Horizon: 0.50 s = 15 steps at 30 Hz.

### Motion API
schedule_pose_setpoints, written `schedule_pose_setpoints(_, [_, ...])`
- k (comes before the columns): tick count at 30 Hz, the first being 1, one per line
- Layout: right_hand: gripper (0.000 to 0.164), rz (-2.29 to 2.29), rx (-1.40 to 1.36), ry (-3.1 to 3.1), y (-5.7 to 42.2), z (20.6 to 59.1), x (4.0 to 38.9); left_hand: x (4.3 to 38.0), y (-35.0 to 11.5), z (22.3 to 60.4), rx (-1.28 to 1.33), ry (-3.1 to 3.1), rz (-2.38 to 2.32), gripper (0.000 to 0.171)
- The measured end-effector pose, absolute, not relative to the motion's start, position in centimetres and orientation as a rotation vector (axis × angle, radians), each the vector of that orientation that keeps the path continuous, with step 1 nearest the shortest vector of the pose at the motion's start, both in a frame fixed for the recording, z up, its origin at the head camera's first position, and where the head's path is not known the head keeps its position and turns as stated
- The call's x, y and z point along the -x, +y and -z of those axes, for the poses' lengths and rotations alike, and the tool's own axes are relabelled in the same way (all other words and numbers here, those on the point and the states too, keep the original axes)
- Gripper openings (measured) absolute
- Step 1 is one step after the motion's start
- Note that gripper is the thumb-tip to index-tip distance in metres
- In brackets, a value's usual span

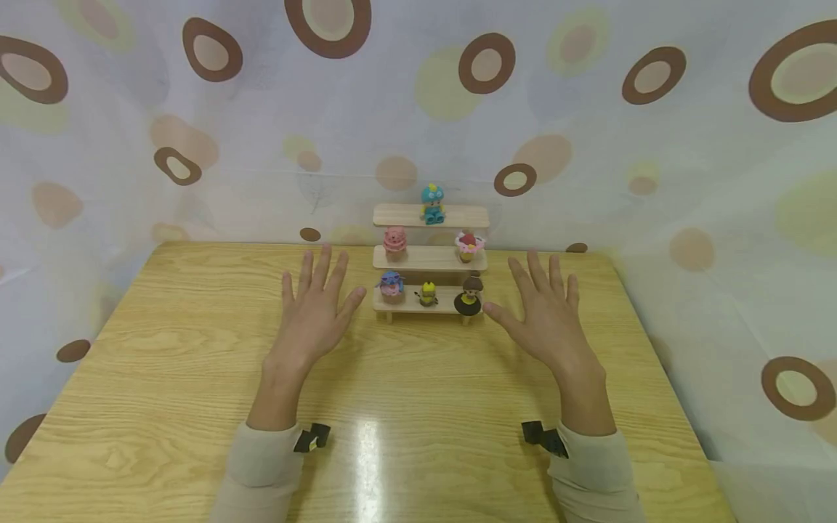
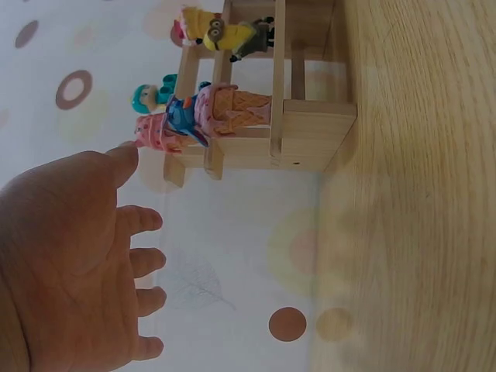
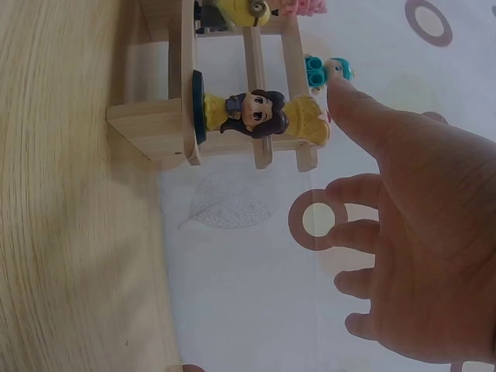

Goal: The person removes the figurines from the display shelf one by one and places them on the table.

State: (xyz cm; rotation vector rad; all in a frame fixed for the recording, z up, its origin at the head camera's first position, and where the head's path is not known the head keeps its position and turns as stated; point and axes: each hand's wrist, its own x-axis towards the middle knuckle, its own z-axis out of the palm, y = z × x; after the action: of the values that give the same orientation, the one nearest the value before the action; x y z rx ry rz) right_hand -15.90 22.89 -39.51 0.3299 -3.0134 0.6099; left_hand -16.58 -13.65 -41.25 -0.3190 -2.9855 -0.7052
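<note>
My left hand (image 1: pixel 312 316) is held over the table left of a small three-tier wooden shelf (image 1: pixel 430 259), fingers spread and holding nothing. On the other side, my right hand (image 1: pixel 548 319) has its fingers spread too, its thumb tip close to the brown-haired doll figurine (image 1: pixel 468 294). Beside that doll on the bottom tier stand a Minion figurine (image 2: pixel 232 37) and a blue figure on a pink ice-cream cone (image 2: pixel 232 108). The middle tier carries a pink cone figurine (image 1: pixel 395 243) and a strawberry-topped cone figurine (image 1: pixel 468 245). A teal-capped doll (image 1: pixel 432 204) sits on top.
The wood-grain table (image 1: pixel 418 392) extends around the shelf. Behind and beside it hangs a pale curtain (image 1: pixel 261 131) with brown rings and dots. Black straps (image 1: pixel 312 438) show at both sleeve cuffs.
</note>
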Motion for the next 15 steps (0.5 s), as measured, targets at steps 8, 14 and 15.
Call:
schedule_pose_setpoints(8, [0.092,-0.665,-0.349,-3.012,23.0,39.5,15.9,17.0,-13.6,41.7,0.376,-2.949,0.860,0.075])
schedule_pose_setpoints(14, [0.081,-0.857,-0.400,-2.960,23.1,39.5,16.3,18.4,-13.4,42.3,0.438,-2.729,1.419,0.064])
schedule_pose_setpoints(15, [0.077,-0.893,-0.413,-2.942,23.0,39.6,16.4,18.8,-13.2,42.5,0.442,-2.662,1.542,0.062])
